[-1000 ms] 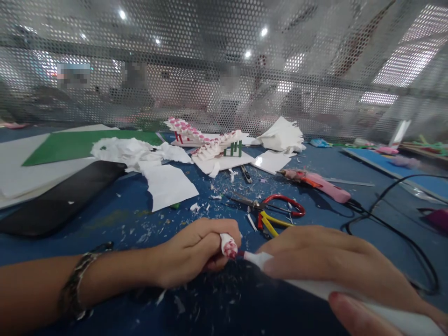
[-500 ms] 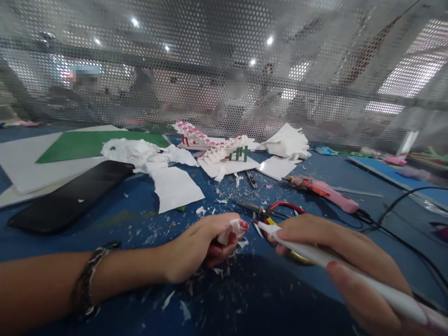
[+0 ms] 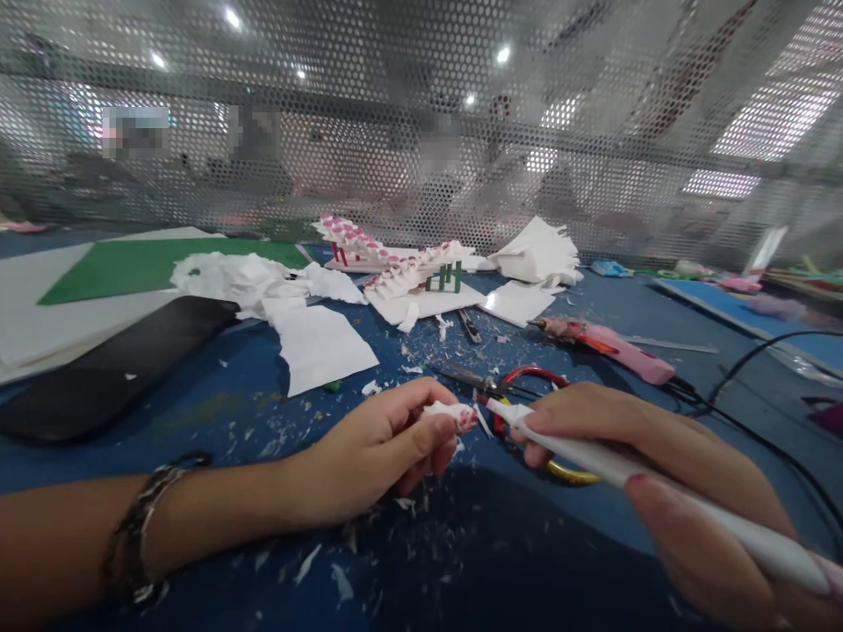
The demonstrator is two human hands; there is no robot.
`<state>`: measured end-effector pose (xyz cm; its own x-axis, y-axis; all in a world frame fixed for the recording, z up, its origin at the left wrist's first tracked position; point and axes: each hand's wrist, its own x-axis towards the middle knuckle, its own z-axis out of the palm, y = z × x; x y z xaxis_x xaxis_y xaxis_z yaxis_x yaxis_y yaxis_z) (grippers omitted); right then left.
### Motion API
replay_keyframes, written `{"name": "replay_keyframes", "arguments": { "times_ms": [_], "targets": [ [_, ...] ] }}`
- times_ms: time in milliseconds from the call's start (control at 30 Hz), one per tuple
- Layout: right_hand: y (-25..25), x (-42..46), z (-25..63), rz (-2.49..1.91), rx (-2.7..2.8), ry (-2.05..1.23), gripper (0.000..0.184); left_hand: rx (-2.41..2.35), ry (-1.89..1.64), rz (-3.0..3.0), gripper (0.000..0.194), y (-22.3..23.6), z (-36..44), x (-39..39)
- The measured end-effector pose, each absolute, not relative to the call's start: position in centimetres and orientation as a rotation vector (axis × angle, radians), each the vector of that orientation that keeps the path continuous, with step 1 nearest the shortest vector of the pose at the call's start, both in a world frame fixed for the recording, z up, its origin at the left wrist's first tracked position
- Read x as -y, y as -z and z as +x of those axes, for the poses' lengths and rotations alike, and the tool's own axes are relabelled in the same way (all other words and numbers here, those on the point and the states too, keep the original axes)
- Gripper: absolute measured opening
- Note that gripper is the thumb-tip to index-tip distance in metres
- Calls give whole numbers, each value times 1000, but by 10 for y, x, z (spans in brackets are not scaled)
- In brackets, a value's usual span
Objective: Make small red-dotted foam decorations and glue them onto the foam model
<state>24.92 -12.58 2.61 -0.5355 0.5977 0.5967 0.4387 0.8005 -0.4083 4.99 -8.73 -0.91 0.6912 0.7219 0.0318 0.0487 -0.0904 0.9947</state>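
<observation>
My left hand (image 3: 378, 443) pinches a small white foam piece with a pink tip (image 3: 453, 413) between thumb and fingers, just above the blue table (image 3: 217, 412). My right hand (image 3: 659, 465) grips a long white pen-shaped tool (image 3: 632, 474); its point sits right beside the foam piece. Under my right hand lie red-handled scissors (image 3: 527, 382) and a yellow-handled tool (image 3: 570, 475), partly hidden.
White scraps litter the table. A black flat case (image 3: 111, 369), white paper (image 3: 320, 347), a green sheet (image 3: 151, 263), a white-and-pink foam model (image 3: 395, 263), and a pink glue gun (image 3: 612, 351) with a black cable (image 3: 757, 360) lie around. Perforated mesh (image 3: 421, 114) stands behind.
Both hands rose slightly and moved away from me. The left hand turned the foam piece so it lies sideways in the fingertips. The tool tip stays close to it.
</observation>
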Motion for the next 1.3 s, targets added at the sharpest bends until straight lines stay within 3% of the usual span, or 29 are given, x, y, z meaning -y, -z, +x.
{"name": "replay_keyframes", "arguments": {
  "times_ms": [1300],
  "targets": [
    [-26,124,255,-758,2371,-157,28,-723,-764,1693,14,12,50,85]
  ]
}}
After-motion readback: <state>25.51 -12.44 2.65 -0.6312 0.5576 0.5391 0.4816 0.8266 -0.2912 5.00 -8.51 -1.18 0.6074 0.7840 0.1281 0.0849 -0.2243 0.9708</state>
